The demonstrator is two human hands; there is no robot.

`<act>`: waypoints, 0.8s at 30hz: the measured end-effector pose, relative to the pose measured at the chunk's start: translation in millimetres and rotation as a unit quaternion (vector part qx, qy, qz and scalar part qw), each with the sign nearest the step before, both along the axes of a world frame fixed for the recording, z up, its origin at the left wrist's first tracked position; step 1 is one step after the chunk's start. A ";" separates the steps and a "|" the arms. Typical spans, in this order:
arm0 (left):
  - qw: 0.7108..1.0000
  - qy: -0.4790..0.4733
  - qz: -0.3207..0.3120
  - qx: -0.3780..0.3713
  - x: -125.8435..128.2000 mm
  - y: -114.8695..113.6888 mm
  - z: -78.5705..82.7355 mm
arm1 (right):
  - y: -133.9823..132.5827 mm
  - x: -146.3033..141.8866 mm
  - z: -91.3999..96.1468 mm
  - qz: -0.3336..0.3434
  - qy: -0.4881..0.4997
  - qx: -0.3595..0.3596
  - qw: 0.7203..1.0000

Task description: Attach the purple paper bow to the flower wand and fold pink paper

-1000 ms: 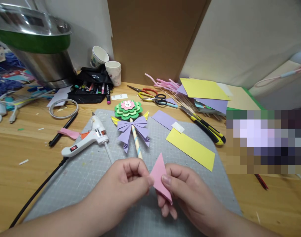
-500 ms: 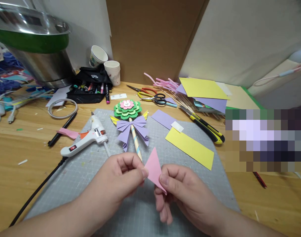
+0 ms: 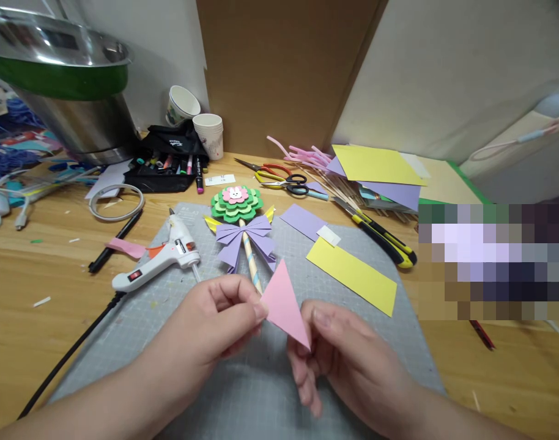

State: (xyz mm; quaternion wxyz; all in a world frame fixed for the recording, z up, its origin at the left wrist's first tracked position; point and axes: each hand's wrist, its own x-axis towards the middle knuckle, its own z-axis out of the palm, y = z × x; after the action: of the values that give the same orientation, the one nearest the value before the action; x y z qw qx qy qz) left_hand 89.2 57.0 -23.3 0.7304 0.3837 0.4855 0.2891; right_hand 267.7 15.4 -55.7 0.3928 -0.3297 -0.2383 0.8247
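A small pink paper triangle (image 3: 283,302) is held between both my hands above the grey cutting mat (image 3: 178,342). My left hand (image 3: 215,324) pinches its left corner with thumb and forefinger. My right hand (image 3: 348,360) grips its lower right edge, fingers curled under it. Just beyond lies a paper flower (image 3: 236,203) with a purple bow on a striped stick (image 3: 252,260), whose lower end is hidden behind the triangle.
A white glue gun (image 3: 162,256) lies on the mat's left with its black cord trailing off. A yellow strip (image 3: 351,275) and a purple strip (image 3: 304,220) lie to the right. Scissors (image 3: 279,177), a yellow utility knife (image 3: 385,241), coloured paper sheets, a marker case and paper cups stand behind.
The pink triangle has turned and risen a little, showing a wider face. My right hand's fingers have shifted lower along its edge; my left hand keeps its pinch.
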 end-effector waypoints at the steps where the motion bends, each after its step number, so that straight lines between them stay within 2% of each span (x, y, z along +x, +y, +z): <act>1: 1.000 -0.002 -0.005 -0.008 0.7 -0.5 0.0 | -0.5 0.2 -0.1 0.009 0.001 0.006 1.000; 5: 1.000 0.010 -0.010 -0.018 3.5 -1.0 0.9 | -2.8 1.4 -0.7 0.031 -0.011 0.008 0.999; 17: 1.000 0.017 -0.004 -0.009 3.3 -0.3 2.3 | -1.5 1.0 -1.5 0.030 -0.042 0.003 0.999; 24: 0.999 0.039 0.016 0.004 2.9 -1.4 1.5 | -3.7 0.1 -3.0 0.023 -0.083 0.025 0.996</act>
State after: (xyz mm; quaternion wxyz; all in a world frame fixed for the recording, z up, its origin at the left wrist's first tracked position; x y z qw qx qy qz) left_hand 92.1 55.6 -21.9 0.7047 0.3901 0.5184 0.2873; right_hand 267.8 11.6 -58.7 0.3603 -0.3820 -0.2982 0.7971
